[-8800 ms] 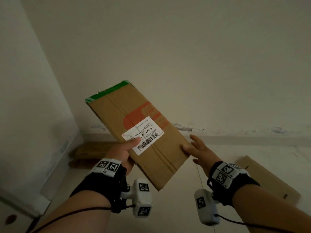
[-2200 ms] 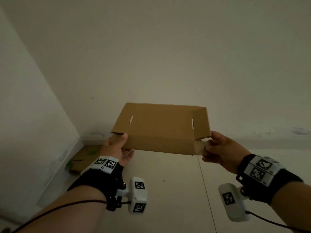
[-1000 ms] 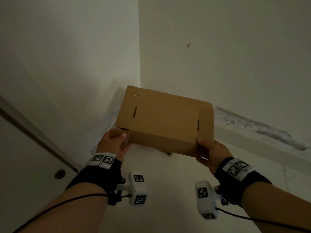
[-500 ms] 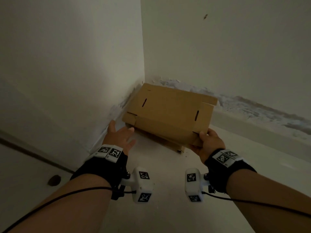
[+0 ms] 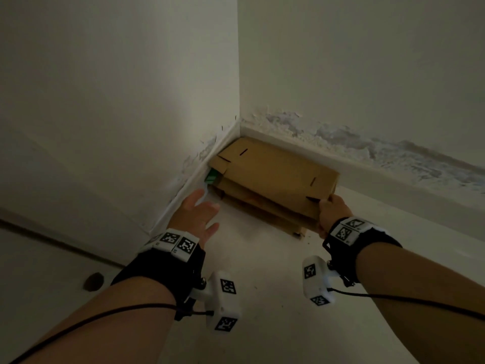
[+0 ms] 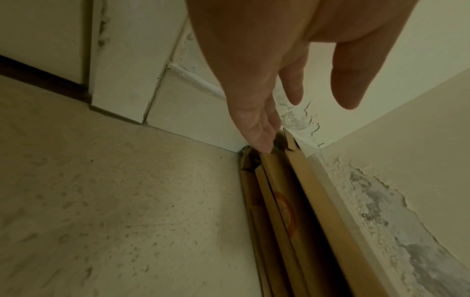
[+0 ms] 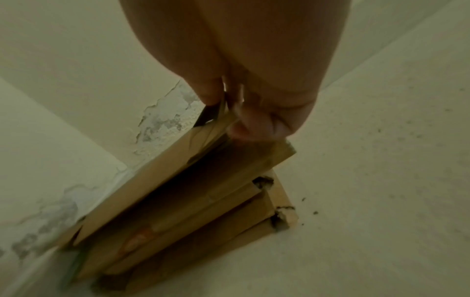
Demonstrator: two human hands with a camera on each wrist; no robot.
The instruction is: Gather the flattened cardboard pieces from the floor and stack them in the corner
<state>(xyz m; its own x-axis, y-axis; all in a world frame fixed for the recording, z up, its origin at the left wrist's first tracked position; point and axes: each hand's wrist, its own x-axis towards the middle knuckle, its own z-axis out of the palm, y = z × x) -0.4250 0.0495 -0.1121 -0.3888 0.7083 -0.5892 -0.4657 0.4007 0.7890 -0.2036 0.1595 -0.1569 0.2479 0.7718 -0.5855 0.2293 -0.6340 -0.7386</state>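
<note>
A stack of flattened cardboard pieces (image 5: 262,206) lies on the floor in the corner where two walls meet. The top piece (image 5: 275,174), plain brown with two slits, rests on it, its far edge against the skirting. My right hand (image 5: 332,210) grips the top piece's near right corner; in the right wrist view the right hand (image 7: 236,120) pinches that corner, lifted a little off the lower pieces (image 7: 203,221). My left hand (image 5: 199,208) is open beside the stack's left end. Its fingertips (image 6: 263,144) touch a lower piece's edge next to a green-taped end (image 5: 211,177).
White walls with flaking paint above a skirting board (image 5: 393,179) close off the far and left sides. A door (image 5: 39,271) with a dark round mark (image 5: 93,281) is at the left. Bare pale floor (image 5: 275,298) with a few crumbs lies in front.
The top piece has come down into the corner onto the stack. My left hand has let go of it and now lies open by the stack's left end; my right hand still grips the corner.
</note>
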